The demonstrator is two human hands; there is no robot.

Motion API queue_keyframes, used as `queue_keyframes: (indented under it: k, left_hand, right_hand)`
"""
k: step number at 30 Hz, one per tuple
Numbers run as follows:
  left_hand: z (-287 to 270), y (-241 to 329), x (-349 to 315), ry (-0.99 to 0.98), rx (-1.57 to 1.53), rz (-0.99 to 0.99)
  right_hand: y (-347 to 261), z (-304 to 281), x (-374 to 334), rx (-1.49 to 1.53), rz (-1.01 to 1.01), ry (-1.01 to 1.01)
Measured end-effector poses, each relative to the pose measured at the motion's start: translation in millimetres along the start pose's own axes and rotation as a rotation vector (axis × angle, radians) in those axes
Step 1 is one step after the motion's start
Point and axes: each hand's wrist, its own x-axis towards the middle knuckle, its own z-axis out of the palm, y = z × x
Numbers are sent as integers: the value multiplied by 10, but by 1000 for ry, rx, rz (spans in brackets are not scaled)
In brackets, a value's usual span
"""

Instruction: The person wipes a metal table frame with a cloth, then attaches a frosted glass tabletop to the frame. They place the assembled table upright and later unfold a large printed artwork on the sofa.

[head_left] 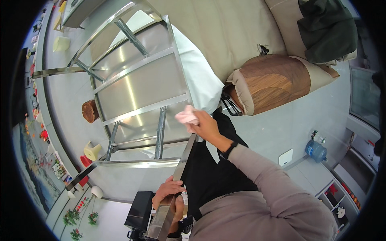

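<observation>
A stainless steel table (152, 82) lies tipped over, with its metal underside, crossbars and legs showing. My left hand (167, 190) is wrapped round one of its square metal legs (161, 217) near the lower edge of the view. In my right hand (207, 127) is a bunched pale pink cloth (187, 115), held close to the table's near edge. A dark band circles my right wrist. White sheeting (197, 70) shows beyond the table's right side, under or behind it.
A beige sofa (225, 36) stands at the far right, with a brown wood-patterned cushion (277, 84) and a dark green cloth (327, 30). Left of the table are a wooden stump stool (90, 111) and a cream stool (93, 150). A black box-like object (140, 209) sits by my left hand.
</observation>
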Motion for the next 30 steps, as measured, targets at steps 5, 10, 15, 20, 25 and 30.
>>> queue_keyframes:
  k: [5,10,15,20,25,30]
  left_hand:
    - [80,-126,-38,22,-23,12]
    - [204,-355,-9,-44,-32,68]
    - [203,-564,-31,-108,-10,91]
    - [282,-652,13,-172,33,96]
    - [397,-521,55,-87,33,73]
    - [436,-468,93,-78,45,85]
  right_hand:
    - [-79,509,538,-890,-476,-253]
    - [223,683,372,-940,-648,-438]
    - [359,726,622,-822,-581,-98]
    - [451,793,576,-824,-729,-627]
    - [510,873,582,-836,-451,-345]
    - [200,549,697,-547,-167,-609]
